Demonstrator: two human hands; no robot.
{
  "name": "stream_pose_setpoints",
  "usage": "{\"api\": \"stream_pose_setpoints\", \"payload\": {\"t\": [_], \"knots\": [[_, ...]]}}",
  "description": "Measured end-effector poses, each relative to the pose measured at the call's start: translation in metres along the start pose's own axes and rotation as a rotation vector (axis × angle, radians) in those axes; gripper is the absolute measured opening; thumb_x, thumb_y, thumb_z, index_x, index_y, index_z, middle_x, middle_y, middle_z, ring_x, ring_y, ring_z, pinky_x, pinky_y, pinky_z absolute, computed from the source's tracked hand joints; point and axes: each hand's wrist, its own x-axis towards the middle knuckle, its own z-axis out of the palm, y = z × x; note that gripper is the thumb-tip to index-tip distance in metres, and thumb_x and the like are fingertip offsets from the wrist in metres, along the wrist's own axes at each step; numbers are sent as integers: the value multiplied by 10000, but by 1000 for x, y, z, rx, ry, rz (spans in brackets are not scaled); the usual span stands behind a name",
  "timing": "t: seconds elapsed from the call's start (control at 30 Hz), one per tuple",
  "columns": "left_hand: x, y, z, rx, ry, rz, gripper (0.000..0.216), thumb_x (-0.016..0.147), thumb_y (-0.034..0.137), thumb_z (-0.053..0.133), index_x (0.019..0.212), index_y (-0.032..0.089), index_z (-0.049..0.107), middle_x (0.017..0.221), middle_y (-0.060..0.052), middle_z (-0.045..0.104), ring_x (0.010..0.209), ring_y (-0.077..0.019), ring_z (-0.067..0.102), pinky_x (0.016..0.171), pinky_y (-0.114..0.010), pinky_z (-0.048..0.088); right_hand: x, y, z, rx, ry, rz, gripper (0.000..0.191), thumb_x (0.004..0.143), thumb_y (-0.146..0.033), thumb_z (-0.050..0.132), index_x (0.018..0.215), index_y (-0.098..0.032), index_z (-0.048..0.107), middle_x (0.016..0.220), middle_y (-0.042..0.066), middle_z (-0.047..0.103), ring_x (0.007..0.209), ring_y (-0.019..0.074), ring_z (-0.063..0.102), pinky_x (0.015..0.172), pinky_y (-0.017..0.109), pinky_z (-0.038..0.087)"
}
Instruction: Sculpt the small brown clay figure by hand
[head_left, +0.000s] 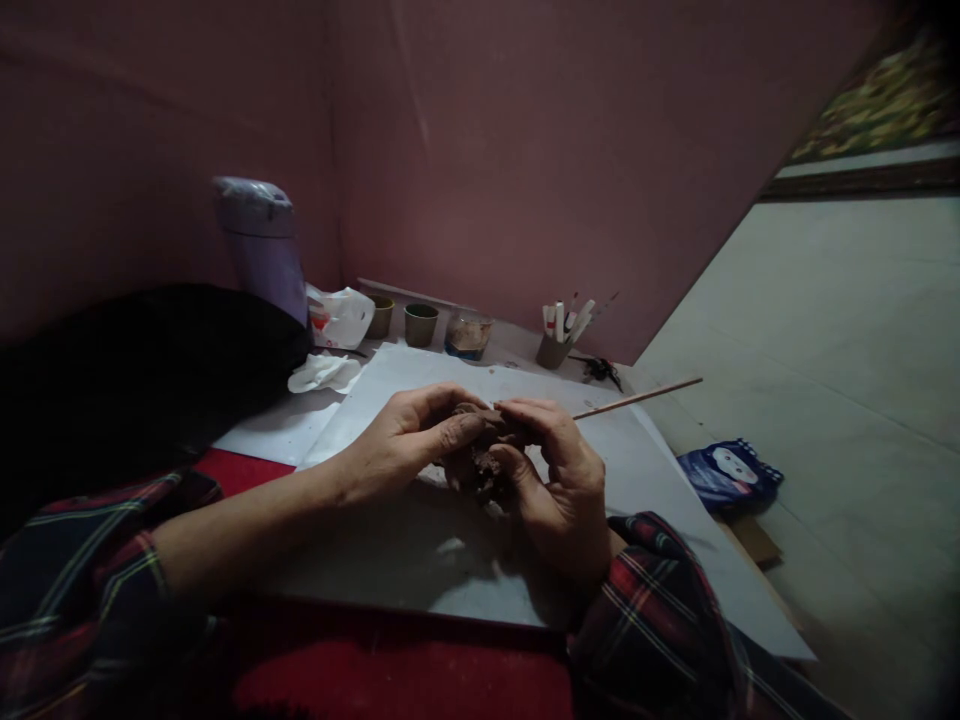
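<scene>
A crumbly brown lump (489, 472), probably clay, is held over the white sheet (360, 575), with the fingers of the left hand (416, 430) and right hand (559, 480) clamped on it. Beyond the right hand, a thin stick (645, 396) is seen; behind, a glass jar (469, 335) is placed.

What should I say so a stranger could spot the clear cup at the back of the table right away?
Find the pink wall, then the white sheet in front of it. By the sheet's far edge, the clear cup stands between a small plain cup and a cup of slender tools. Unlike those two, it is see-through, with brown and blue showing.
</scene>
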Motion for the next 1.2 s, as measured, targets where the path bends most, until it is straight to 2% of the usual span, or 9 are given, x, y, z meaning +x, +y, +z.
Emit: {"api": "stream_pose_setpoints", "payload": {"t": [0.17,0.27,0.37,0.5,0.77,0.93,1.03,1.1,1.2], "knots": [[1,-3,-1,-45,34,42,278,850,317,663,1032,109,630,896,-67,694,671,-126,641,604,-231,545,0,-1,-1,-35,0,-26,416,848,-205,660,1245,-212,538,1183,103,582,1086,214,589,923,383,528],[-1,-3,-1,-102,-8,68,247,851,274,667,1044,125,631,937,-68,704,736,-132,655,636,-225,553,1,1,-1,-59,7,-33,422,839,-208,673,1241,-201,545,1194,110,577,1118,219,579,944,381,518],[-2,-2,1,-136,-42,85,211,851,239,669,1029,129,638,922,-61,713,740,-122,657,651,-212,549,0,3,0,-38,-17,-25,371,833,-180,673,1190,-203,575,1107,83,629,1027,194,626,892,345,542],[-3,-1,3,-125,-24,88,235,820,235,701,1007,110,635,851,-63,707,680,-114,636,609,-207,531,-3,3,1,11,-16,10,373,822,-123,667,1169,-234,588,1019,28,691,903,153,669,814,293,564],[-2,0,3,-53,27,59,278,766,293,749,915,87,636,658,-25,658,534,-104,600,505,-203,507,-5,0,1,93,-5,37,306,815,-112,676,1088,-243,635,982,17,715,866,147,686,767,285,579],[1,-3,2,-86,61,26,287,744,272,765,953,105,662,755,-33,704,595,-106,646,580,-206,545,-4,5,4,55,22,79,324,830,-111,652,1120,-251,615,980,16,705,880,151,683,788,307,571],[2,-4,1,-144,60,-30,468,697,223,799,1128,147,636,855,-30,722,691,-127,673,646,-231,566,-5,8,4,70,21,121,343,845,-92,608,1149,-248,592,1031,33,686,936,167,677,836,343,556],[2,-4,0,-157,58,-51,556,701,249,799,1210,160,596,867,-31,721,689,-132,671,639,-243,567,-5,9,3,79,34,123,354,847,-88,597,1163,-248,584,1057,39,666,963,173,665,856,354,546],[2,-4,-1,-136,34,-59,448,747,346,761,1110,115,633,831,-53,715,638,-132,657,613,-251,558,-4,8,2,71,23,93,362,843,-89,604,1168,-249,584,1054,35,645,966,166,640,861,345,536]]}}
